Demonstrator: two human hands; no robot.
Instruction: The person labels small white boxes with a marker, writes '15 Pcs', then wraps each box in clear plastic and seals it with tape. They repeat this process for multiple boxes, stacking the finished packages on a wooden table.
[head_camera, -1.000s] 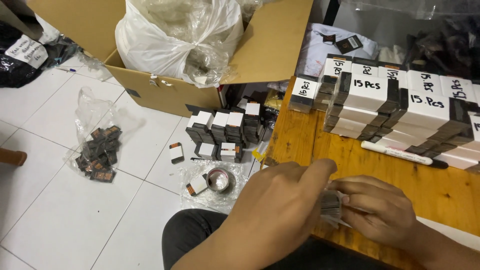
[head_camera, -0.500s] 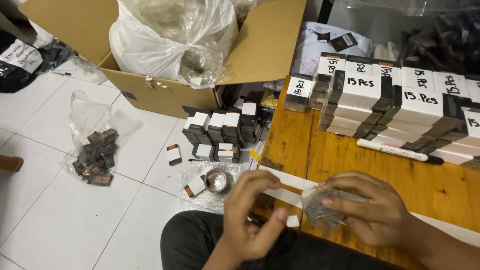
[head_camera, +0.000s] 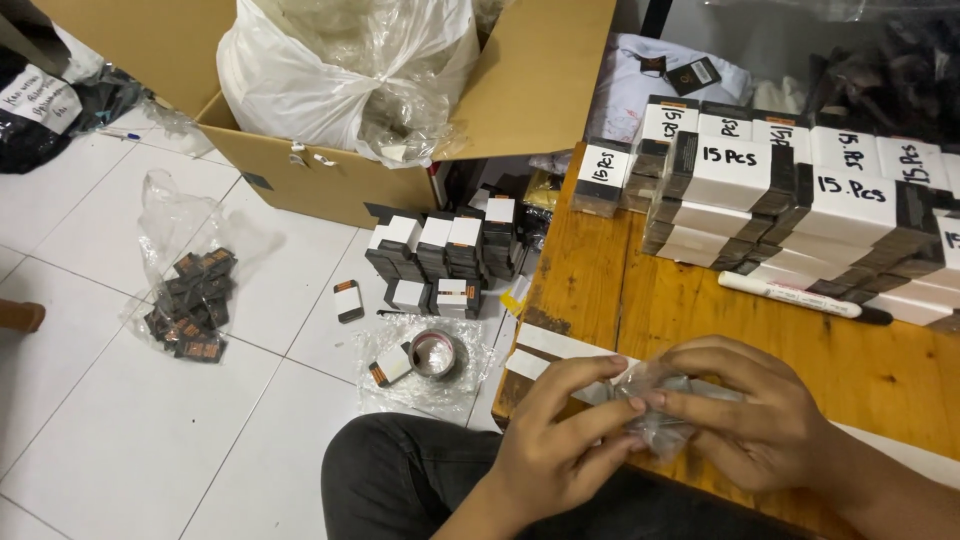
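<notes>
Wooden tabletop (head_camera: 700, 310) right, white tiled floor (head_camera: 120, 420) left. Cardboard box (head_camera: 400, 150) far, holding white plastic bag (head_camera: 330, 60). Stacked white-labelled black bundles (head_camera: 800, 200) far right on tabletop, white marker (head_camera: 790, 296) just near them. Small boxes (head_camera: 440, 250), tape roll (head_camera: 436, 353) on floor. Left hand (head_camera: 565, 440) and right hand (head_camera: 750, 415) both pinching small clear plastic bag (head_camera: 662, 420) at near tabletop edge. Bag contents unreadable; right forearm cut off by frame.
</notes>
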